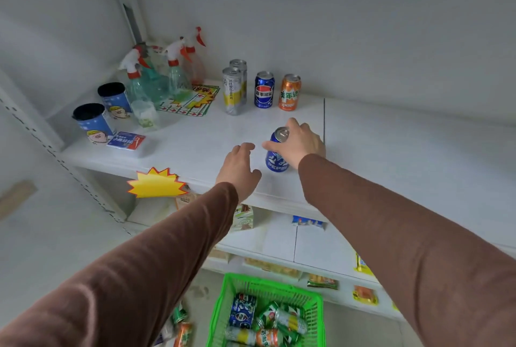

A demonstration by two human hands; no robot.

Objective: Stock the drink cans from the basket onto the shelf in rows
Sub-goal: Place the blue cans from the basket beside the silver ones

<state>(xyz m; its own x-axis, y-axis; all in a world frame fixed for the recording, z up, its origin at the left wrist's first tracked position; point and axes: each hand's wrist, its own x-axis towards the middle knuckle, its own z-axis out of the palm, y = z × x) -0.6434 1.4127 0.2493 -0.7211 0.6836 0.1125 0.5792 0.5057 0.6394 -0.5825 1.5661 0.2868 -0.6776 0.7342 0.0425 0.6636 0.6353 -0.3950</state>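
Note:
My right hand (300, 143) grips a blue Pepsi can (276, 154) from its right side; the can stands upright near the front of the white shelf (391, 157). My left hand (239, 171) hovers just left of the can with fingers apart and nothing in it. At the back of the shelf stand two tall white-and-yellow cans (233, 90), one behind the other, a blue Pepsi can (264, 90) and an orange can (289, 92) in a row. The green basket (220, 307) sits on the floor below with several cans lying in it.
Spray bottles (156, 76), two blue cups (93, 120), a small clear cup (143, 113) and price cards (190, 102) fill the shelf's left end. A yellow starburst tag (155, 183) hangs on the front edge. Lower shelves hold snack packets (308, 221). Loose cans (183, 327) lie left of the basket.

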